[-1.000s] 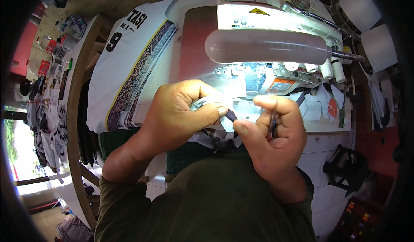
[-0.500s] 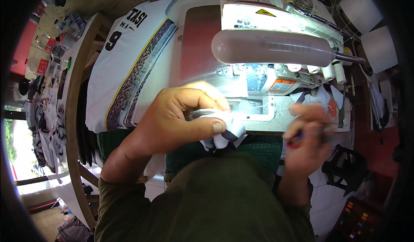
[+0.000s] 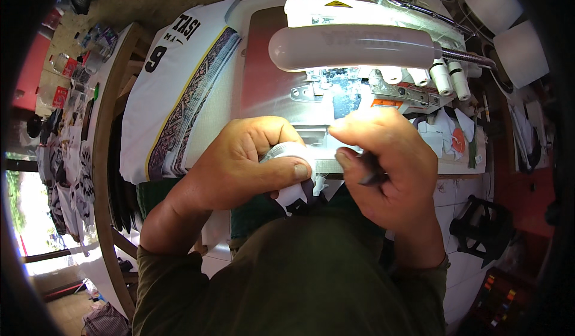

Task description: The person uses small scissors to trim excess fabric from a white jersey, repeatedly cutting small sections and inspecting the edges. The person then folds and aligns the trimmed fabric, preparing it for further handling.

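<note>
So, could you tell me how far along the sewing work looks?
Done: a finished white jersey lies folded left of the sewing machine. In hand: the left hand pinches a white fabric piece; the right hand grips a small dark tool. Left: feeding it under the machine.

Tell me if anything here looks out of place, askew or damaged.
Nothing looks damaged or spilled. The left hand pinches a piece of white fabric at the sewing machine; the right hand holds a small dark tool. A white jersey drapes over the table's left edge.

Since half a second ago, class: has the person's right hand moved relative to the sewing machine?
Yes. The right hand has swung back leftward from the table's right side, meeting the left hand before the sewing machine.
</note>
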Demonstrator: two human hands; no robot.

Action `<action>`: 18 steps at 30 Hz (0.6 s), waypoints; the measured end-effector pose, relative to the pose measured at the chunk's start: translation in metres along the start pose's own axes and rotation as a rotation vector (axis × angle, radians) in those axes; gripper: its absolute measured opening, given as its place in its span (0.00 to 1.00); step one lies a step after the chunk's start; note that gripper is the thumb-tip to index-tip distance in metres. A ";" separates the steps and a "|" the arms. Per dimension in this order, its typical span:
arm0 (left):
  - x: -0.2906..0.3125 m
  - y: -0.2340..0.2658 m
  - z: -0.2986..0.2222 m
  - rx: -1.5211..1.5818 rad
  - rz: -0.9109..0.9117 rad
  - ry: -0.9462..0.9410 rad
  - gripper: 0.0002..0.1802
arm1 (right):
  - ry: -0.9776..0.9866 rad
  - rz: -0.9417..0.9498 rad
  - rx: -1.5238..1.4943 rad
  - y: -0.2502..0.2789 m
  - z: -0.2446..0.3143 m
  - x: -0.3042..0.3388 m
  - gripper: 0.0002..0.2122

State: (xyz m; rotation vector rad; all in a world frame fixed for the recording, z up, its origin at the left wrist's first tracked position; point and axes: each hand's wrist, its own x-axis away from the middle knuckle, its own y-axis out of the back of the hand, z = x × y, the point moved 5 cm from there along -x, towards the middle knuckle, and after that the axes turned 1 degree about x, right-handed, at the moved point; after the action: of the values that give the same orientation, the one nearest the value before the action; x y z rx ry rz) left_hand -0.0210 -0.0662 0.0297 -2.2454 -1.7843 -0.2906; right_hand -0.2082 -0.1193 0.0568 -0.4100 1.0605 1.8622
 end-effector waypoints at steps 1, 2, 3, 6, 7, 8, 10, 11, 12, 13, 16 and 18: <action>0.001 0.000 0.000 0.017 0.005 0.012 0.09 | 0.019 0.038 0.001 -0.004 0.001 -0.004 0.13; 0.002 0.000 0.000 0.031 0.014 0.012 0.09 | 0.052 0.047 -0.006 -0.007 0.003 -0.007 0.13; 0.002 0.001 0.001 0.029 0.020 0.017 0.09 | 0.061 0.068 -0.007 -0.009 0.003 -0.008 0.13; 0.001 0.001 0.002 -0.018 0.042 -0.006 0.09 | 0.106 0.090 0.009 -0.014 0.004 -0.009 0.11; -0.001 0.000 0.003 -0.050 0.038 -0.012 0.09 | 0.108 0.100 0.006 -0.015 0.004 -0.008 0.10; -0.002 -0.001 0.005 -0.082 0.035 -0.019 0.10 | 0.110 0.110 0.002 -0.016 0.004 -0.008 0.09; -0.002 -0.002 0.004 -0.096 0.074 -0.056 0.10 | 0.087 0.149 -0.033 -0.017 0.003 -0.006 0.08; -0.001 -0.003 0.004 -0.115 0.083 -0.084 0.10 | 0.047 0.172 -0.105 -0.018 0.002 -0.005 0.07; 0.000 -0.004 0.005 -0.066 0.134 -0.063 0.10 | 0.007 0.195 -0.178 -0.020 0.000 -0.003 0.05; 0.002 -0.006 0.007 -0.030 0.177 -0.051 0.10 | -0.083 0.265 -0.228 -0.023 -0.003 0.000 0.04; 0.007 -0.007 0.008 -0.031 0.287 -0.087 0.09 | -0.514 0.362 -0.958 -0.037 -0.008 0.022 0.01; 0.010 -0.008 0.008 -0.071 0.372 -0.151 0.09 | -0.452 0.334 -1.112 -0.045 -0.005 0.030 0.05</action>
State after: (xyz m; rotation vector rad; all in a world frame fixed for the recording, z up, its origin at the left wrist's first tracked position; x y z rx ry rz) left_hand -0.0270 -0.0530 0.0260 -2.6504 -1.3966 -0.1140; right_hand -0.1862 -0.0982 0.0119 -0.4009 -0.3125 2.5638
